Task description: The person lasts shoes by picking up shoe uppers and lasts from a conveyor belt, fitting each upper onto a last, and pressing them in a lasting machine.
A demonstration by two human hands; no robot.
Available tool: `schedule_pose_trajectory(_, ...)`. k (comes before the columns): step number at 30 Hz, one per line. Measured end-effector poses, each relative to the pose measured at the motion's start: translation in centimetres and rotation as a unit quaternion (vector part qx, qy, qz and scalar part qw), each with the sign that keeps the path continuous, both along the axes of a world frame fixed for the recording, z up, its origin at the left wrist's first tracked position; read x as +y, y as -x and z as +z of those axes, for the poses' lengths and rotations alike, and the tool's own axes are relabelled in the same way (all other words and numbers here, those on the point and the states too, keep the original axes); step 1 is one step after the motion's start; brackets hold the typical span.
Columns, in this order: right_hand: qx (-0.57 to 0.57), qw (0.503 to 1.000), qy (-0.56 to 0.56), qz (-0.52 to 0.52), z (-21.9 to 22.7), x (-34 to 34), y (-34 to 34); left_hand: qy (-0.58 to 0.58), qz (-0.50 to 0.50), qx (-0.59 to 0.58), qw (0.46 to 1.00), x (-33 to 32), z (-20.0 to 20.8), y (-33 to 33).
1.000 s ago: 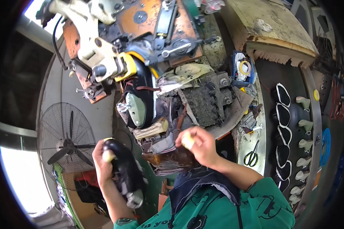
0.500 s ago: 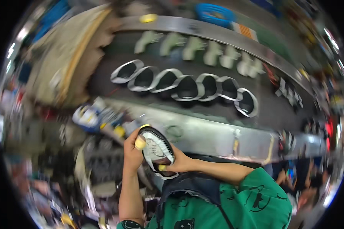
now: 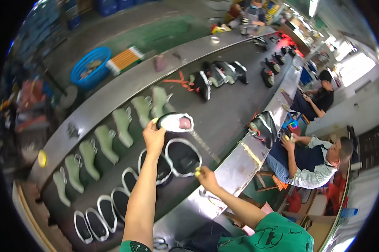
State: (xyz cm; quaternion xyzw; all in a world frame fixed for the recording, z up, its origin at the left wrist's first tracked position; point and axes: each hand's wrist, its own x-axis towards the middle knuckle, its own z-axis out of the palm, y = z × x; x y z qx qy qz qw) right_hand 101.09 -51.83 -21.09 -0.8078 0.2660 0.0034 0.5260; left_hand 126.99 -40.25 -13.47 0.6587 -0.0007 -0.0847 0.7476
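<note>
In my left hand I hold a black-and-white shoe upper above the dark belt. A pinkish rounded part shows at its right end. Yellow covers show on fingertips of both hands. Lower right, my right hand has its fingers drawn together beside the rim of a black shoe upper with a white edge. Whether it grips that rim is unclear. More such uppers lie in a row toward the lower left, partly hidden by my left forearm. Light green shoe lasts with metal hooks line the far side.
Metal ledges border the belt. Black shoes sit farther along it, and another black shoe rests by the near ledge. A blue basket stands beyond. Seated people work at the right.
The view has swung rightward along the belt. Both hands held the upper before; now my left hand carries it out over the belt, and my right hand has come off it.
</note>
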Motion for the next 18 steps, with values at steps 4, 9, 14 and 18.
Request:
schedule_pose_trajectory(4, -0.075, 0.996, 0.045, -0.022, -3.6, 0.6, -6.1, -0.068, -0.015, -0.076, 0.995, -5.0, -7.7, -11.5)
schedule_pose_trajectory(9, -0.085, 0.994, -0.011, 0.073, -3.2, -2.4, -9.9, -0.514, 0.13, -0.152, 0.834, -7.0, -15.3, -16.7)
schedule_pose_trajectory(14, -0.099, 0.918, 0.243, 0.296, -6.9, -4.4, -10.9, -0.478, 0.092, -0.161, 0.859, -3.7, -20.7, -16.9)
schedule_pose_trajectory(18, 0.054, 0.853, 0.315, 0.413, -7.2, -4.9, -8.3, -0.396, 0.048, -0.081, 0.914, 1.2, -20.0, -14.2)
